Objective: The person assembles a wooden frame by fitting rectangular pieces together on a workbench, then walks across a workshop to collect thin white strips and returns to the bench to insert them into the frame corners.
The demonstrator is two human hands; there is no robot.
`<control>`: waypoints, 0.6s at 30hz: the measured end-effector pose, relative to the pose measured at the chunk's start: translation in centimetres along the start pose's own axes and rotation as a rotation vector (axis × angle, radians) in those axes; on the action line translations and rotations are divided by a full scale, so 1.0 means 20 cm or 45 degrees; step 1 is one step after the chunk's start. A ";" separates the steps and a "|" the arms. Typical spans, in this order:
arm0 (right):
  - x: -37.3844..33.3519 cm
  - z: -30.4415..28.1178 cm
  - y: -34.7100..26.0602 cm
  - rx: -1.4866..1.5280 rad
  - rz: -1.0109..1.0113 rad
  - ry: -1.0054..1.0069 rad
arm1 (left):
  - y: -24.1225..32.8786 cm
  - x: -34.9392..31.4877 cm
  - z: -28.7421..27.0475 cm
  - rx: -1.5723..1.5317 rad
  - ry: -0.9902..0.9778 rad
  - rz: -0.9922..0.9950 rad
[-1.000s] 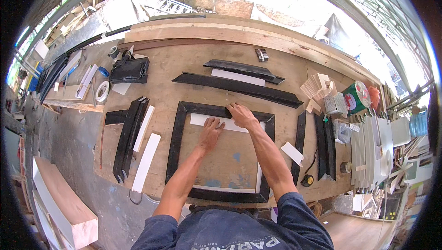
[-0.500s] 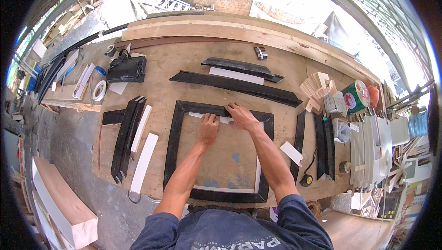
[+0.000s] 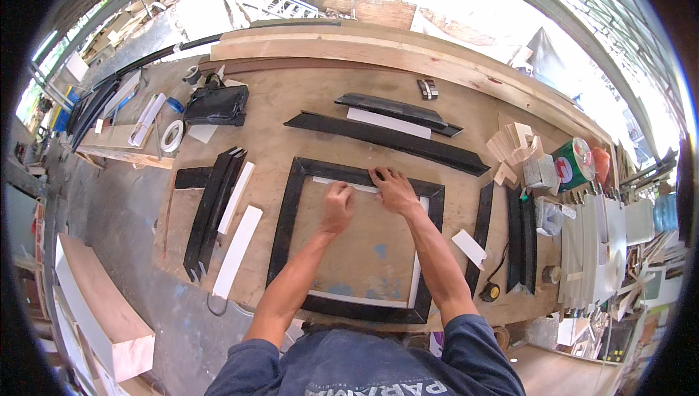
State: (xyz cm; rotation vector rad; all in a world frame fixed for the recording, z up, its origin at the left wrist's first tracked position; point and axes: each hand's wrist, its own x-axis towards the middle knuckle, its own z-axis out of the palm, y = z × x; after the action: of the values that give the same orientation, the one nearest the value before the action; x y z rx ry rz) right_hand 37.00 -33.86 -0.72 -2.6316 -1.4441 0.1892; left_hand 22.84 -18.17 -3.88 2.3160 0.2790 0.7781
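A black rectangular frame [image 3: 283, 228] with mitred corners lies flat on the plywood table in front of me. White strips line parts of its inner edges, one white strip [image 3: 325, 181] along the far rail. My left hand [image 3: 338, 208] is closed at this strip, inside the opening; its curled fingers hide what lies between them. Close by on the right, my right hand [image 3: 395, 192] grips the far rail, fingers over the black wood and thumb toward the inner edge. The thumb side of the hand partly covers the strip's right end.
Black mitred lengths [image 3: 386, 142] lie beyond the frame, others [image 3: 212, 214] to its left beside white strips [image 3: 239, 252]. On the right are a tape measure [image 3: 490, 292], a white offcut [image 3: 469, 249], wood wedges [image 3: 512, 144] and a green can [image 3: 573, 165]. A black bag [image 3: 216, 106] sits far left.
My left hand has curled tighter and turned at the far strip, which now sits closer along the rail. The right hand stays on the rail. The whole view has shifted slightly.
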 end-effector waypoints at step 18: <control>-0.01 -0.01 -0.66 0.396 -0.177 0.320 | -0.46 -0.92 -1.34 0.665 -0.184 -0.676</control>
State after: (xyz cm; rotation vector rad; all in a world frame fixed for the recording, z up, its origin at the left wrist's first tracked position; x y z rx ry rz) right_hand 25.90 -26.98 1.76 -2.2110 -1.3797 0.0589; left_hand -7.82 -4.31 -2.32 2.5669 1.0849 0.2856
